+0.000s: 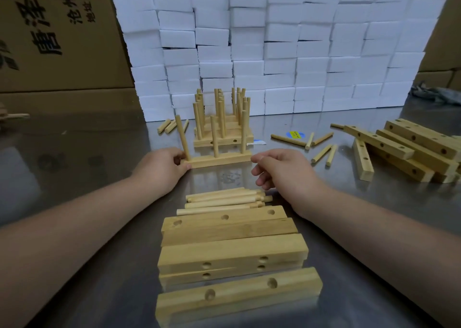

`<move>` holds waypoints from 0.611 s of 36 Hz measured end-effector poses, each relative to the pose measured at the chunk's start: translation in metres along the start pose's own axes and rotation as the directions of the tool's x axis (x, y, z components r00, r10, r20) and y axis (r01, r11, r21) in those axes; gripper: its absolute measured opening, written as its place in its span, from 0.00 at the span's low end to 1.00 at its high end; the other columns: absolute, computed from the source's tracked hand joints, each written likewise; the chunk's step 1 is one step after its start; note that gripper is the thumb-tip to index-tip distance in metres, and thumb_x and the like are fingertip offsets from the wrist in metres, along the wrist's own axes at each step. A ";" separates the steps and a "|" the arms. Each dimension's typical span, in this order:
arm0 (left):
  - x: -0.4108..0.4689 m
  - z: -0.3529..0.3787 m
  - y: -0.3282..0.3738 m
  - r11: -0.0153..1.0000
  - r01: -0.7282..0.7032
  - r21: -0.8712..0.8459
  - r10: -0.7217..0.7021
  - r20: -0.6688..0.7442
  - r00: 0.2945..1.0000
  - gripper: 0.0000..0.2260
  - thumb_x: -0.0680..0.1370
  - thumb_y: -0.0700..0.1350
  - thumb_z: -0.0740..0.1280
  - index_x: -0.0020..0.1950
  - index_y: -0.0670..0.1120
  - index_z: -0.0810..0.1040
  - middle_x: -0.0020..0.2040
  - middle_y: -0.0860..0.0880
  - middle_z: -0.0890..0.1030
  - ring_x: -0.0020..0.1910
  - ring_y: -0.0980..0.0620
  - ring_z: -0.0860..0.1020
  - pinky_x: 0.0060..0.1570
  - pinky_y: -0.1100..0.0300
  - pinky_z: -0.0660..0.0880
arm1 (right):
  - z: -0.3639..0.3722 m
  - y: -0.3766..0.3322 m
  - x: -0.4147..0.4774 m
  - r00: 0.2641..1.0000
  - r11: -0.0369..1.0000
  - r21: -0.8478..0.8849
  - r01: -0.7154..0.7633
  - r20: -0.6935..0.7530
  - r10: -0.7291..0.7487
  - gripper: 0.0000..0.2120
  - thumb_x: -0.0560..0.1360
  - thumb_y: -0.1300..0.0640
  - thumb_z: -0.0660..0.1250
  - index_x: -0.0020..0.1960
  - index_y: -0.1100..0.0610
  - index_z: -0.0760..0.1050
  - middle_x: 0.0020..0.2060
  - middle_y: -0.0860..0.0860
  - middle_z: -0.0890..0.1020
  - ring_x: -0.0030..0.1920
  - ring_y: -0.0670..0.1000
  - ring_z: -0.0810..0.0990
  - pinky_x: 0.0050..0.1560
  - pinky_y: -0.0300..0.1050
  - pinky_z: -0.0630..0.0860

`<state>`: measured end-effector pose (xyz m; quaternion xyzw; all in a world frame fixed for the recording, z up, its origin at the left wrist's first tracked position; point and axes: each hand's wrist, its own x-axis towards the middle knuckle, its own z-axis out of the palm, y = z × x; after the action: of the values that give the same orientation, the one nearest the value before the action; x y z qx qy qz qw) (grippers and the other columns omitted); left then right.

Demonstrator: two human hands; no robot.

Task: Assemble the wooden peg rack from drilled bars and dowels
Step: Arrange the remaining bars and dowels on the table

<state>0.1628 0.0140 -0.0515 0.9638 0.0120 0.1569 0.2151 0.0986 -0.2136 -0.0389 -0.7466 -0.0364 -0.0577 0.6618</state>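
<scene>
A drilled wooden bar (219,159) lies across the steel table with three dowels standing in it; the left dowel (182,138) leans. My left hand (163,169) grips the bar's left end, fingers by the base of the leaning dowel. My right hand (279,170) hovers just right of the bar's other end, fingers loosely curled, holding nothing. Close to me lie a bundle of loose dowels (224,199) and several drilled bars (232,250). Behind the bar stands a group of finished peg racks (222,128).
A wall of white foam blocks (274,48) closes the back. More drilled bars (409,150) are heaped at the right, with scattered dowels (321,153) beside them and a few short ones (167,126) at left. Cardboard boxes (55,33) stand behind on the left.
</scene>
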 end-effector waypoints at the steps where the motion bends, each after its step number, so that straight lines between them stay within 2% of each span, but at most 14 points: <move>1: 0.003 0.001 0.001 1.000 -0.005 0.002 0.005 0.000 1.000 0.15 0.76 0.52 0.66 0.61 0.48 0.77 0.52 0.51 0.79 0.46 0.52 0.72 0.44 0.59 0.67 | 0.000 0.000 0.000 1.000 1.000 -0.003 0.002 -0.001 -0.002 0.09 0.76 0.59 0.63 0.40 0.55 0.79 0.27 0.46 0.79 0.24 0.43 0.74 0.24 0.34 0.70; 12: 0.037 0.013 0.010 0.998 -0.057 0.036 0.056 0.028 0.998 0.13 0.76 0.54 0.66 0.56 0.50 0.77 0.52 0.49 0.79 0.46 0.51 0.73 0.43 0.59 0.68 | 0.000 0.000 0.000 1.000 0.999 -0.034 0.008 -0.003 -0.008 0.10 0.76 0.59 0.62 0.39 0.52 0.79 0.27 0.46 0.79 0.26 0.44 0.75 0.27 0.36 0.71; 22: 0.046 0.014 0.023 0.983 -0.087 0.160 0.088 0.000 0.996 0.11 0.77 0.53 0.63 0.51 0.48 0.80 0.45 0.48 0.79 0.42 0.50 0.73 0.40 0.59 0.68 | -0.001 -0.001 -0.001 1.000 0.999 -0.033 0.006 0.006 -0.005 0.09 0.76 0.59 0.62 0.40 0.53 0.79 0.28 0.46 0.79 0.25 0.43 0.74 0.25 0.35 0.71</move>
<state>0.2101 -0.0081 -0.0406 0.9770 -0.0172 0.1681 0.1299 0.0976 -0.2140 -0.0380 -0.7576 -0.0393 -0.0580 0.6489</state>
